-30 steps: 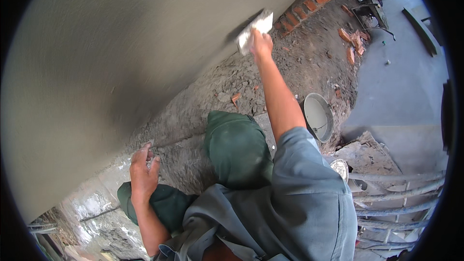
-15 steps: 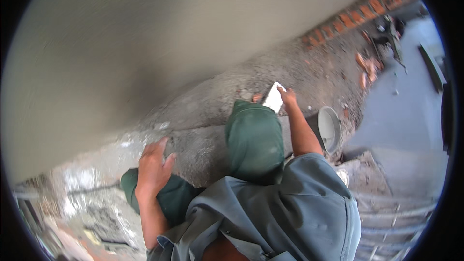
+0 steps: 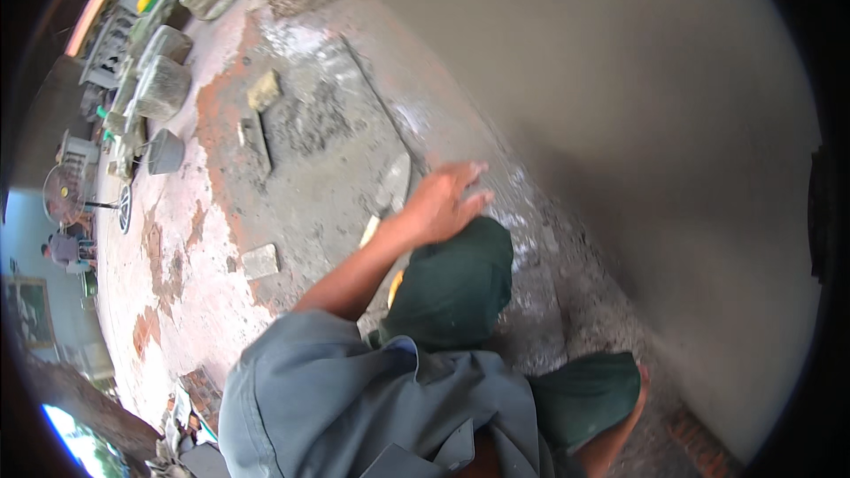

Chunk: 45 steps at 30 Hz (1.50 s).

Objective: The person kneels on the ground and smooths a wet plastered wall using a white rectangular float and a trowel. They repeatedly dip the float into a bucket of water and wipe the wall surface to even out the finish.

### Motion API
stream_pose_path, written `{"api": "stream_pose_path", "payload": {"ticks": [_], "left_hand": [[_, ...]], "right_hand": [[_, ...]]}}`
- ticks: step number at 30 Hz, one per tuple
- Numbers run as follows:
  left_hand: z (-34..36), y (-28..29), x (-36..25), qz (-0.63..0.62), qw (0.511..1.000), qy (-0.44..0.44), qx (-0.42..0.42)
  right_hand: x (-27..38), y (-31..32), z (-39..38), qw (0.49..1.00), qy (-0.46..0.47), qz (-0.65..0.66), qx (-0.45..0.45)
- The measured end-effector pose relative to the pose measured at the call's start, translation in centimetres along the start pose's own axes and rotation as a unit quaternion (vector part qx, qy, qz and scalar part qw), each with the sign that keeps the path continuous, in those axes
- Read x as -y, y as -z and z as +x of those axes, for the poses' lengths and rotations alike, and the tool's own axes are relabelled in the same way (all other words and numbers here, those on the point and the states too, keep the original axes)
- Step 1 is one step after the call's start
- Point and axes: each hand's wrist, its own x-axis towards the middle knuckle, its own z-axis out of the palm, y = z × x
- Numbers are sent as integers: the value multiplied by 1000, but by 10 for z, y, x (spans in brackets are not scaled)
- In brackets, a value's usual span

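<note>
My left hand (image 3: 443,204) is above my left knee, fingers stretched out and apart, holding nothing. Beyond it lies a broad patch of wet grey mortar (image 3: 310,119) on the floor. A flat, dark, long tool (image 3: 258,146) rests on that patch, beside a yellowish sponge-like block (image 3: 263,90). Nearer me is a pale rectangular block (image 3: 259,261). Only a strip of my right forearm shows, past my right knee; the knee hides my right hand and anything in it.
A smooth grey plastered wall (image 3: 691,124) rises along my right side. At the far left stand a grey bucket (image 3: 166,152), wrapped bundles (image 3: 163,87) and a standing fan (image 3: 66,193). A person (image 3: 66,250) is in the distance beside it.
My view has swung left, from the wall and brick edge to the mortar patch. Half a second ago my right hand held a white rectangular slab; both are now hidden. My left hand stays open.
</note>
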Motion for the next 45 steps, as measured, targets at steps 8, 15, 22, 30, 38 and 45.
{"api": "stream_pose_path", "payload": {"ticks": [8,15,22,30,38,45], "left_hand": [[-50,16,-17,-38,999,-39,-4],[-92,45,-43,126,991,27,-20],[-113,108,-66,79,982,164,48],[-140,135,-97,99,912,357,175],[-211,194,-168,98,821,472,305],[-312,278,-151,5,849,424,315]], "right_hand": [[64,-12,-37,989,-59,126,50],[73,-2,-84,981,-98,98,138],[100,33,-199,956,-184,94,210],[164,75,-318,965,-219,68,125],[275,122,-467,983,-1,-8,182],[356,198,-587,985,3,31,171]]}}
